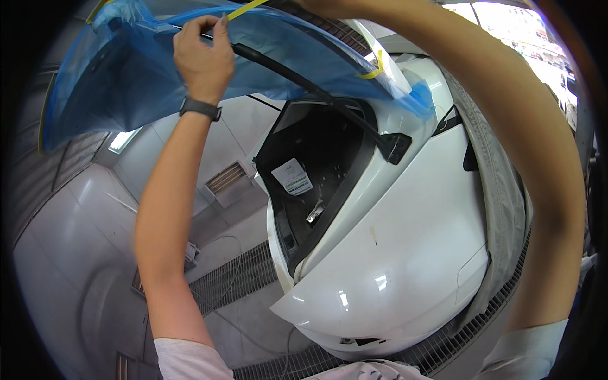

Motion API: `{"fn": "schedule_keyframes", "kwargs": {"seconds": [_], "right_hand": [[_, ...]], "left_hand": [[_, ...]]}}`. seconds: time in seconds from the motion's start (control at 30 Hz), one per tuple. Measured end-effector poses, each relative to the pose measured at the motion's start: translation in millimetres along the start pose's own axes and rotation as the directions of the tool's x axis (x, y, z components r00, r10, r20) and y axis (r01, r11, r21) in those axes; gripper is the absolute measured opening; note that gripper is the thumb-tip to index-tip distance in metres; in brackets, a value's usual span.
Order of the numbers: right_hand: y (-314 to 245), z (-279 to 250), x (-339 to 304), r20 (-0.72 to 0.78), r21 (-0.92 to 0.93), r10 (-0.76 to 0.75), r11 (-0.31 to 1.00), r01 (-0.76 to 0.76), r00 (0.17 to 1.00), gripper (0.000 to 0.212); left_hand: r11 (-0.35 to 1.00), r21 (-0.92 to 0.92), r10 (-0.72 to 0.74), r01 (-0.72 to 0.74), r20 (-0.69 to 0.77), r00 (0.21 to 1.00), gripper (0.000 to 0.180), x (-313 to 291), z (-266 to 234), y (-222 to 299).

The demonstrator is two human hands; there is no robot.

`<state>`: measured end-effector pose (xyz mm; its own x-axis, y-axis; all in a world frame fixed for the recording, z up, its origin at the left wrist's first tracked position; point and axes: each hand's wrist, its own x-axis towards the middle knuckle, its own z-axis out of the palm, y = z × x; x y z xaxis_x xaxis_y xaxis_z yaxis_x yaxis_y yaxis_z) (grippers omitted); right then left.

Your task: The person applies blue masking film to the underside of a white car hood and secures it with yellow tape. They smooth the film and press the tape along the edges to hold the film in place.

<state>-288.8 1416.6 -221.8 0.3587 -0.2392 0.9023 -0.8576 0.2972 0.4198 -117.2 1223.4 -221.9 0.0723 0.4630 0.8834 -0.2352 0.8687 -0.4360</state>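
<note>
My left hand [206, 60] is raised at the upper left, its thumb and fingers closed on the end of a strip of yellow masking tape [247, 9]. The strip slants up toward the top edge. Clear blue masking film [139, 79] drapes over the raised tailgate behind the hand. A black gas strut [285, 71] passes just behind my fingers and runs down to the white car body [411, 221]. My right hand [329, 6] is at the top edge, mostly cut off, so its fingers are hidden. Another piece of yellow tape [373, 71] sticks to the film's right part.
Below the tailgate the car's boot opening [310, 152] holds a white printed sheet [292, 176]. A grey cloth cover [491, 164] hangs along the car's right side. Floor gratings [244, 272] and a thin hose [244, 332] lie at the left. White wall panels [82, 221] stand beyond.
</note>
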Motion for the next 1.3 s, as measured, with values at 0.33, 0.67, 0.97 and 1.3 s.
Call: {"fn": "schedule_keyframes", "kwargs": {"seconds": [0.33,0.67,0.97,1.3], "right_hand": [[25.0,33.7,27.3,0.022,0.030,0.161,0.986,-0.162,0.987,0.029],[40.6,82.2,55.6,0.092,-0.042,0.131,0.991,-0.128,0.987,0.029],[62.7,97.9,-89.5,0.132,0.481,0.698,0.575,-0.661,0.703,0.028],[-98.9,-32.0,-179.0,0.349,0.446,0.529,0.633,-0.633,0.774,0.046]], "left_hand": [[0.939,0.194,0.275,-0.282,0.065,0.959,0.030,20.7,15.0,38.4],[0.721,0.327,0.441,-0.611,0.463,0.769,0.042,30.9,9.2,55.3],[0.737,0.298,0.463,-0.606,0.431,0.775,0.042,18.2,14.2,74.9],[0.849,-0.515,0.478,-0.123,0.646,0.595,0.037,-260.1,-222.6,116.7]]}}
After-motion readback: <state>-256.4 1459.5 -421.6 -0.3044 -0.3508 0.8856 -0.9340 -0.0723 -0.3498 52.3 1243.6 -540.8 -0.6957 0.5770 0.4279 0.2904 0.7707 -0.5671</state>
